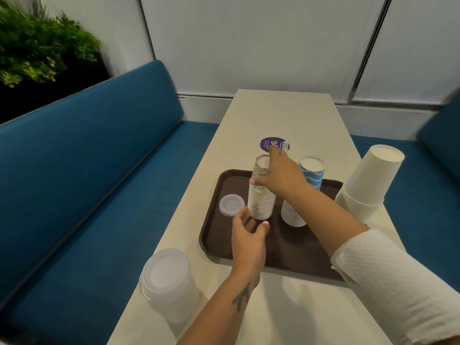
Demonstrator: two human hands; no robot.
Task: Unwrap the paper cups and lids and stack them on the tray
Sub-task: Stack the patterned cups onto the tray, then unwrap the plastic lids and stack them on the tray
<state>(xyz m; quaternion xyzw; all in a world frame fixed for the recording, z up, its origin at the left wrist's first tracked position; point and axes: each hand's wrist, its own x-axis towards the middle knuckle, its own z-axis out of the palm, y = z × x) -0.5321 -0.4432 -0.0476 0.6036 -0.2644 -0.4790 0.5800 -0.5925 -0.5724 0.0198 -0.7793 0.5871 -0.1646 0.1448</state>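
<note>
Blue bench seats (82,170) flank the pale counter (281,115), with a plant (37,46) off at far left. On the counter I see a brown tray (219,235) holding two upside-down cup stacks: the near stack (261,202) is white with small printed doodles, the other (302,192) wears blue-and-white wavy stripes on top. My right hand (278,175) reaches over the doodle stack, fingers lying against its upper part — whether they truly grip it I cannot tell. My left hand (249,235) hovers at that stack's base, fingers loosely spread, holding nothing. A single white lid (231,204) lies flat on the tray's left side, just beside the stack. Off the tray, a tall stack of translucent lids (166,280) stands at the counter's near left, and plain white cups (368,180) stand upside down at the right edge. A purple round sticker (270,143) sits beyond the tray.
</note>
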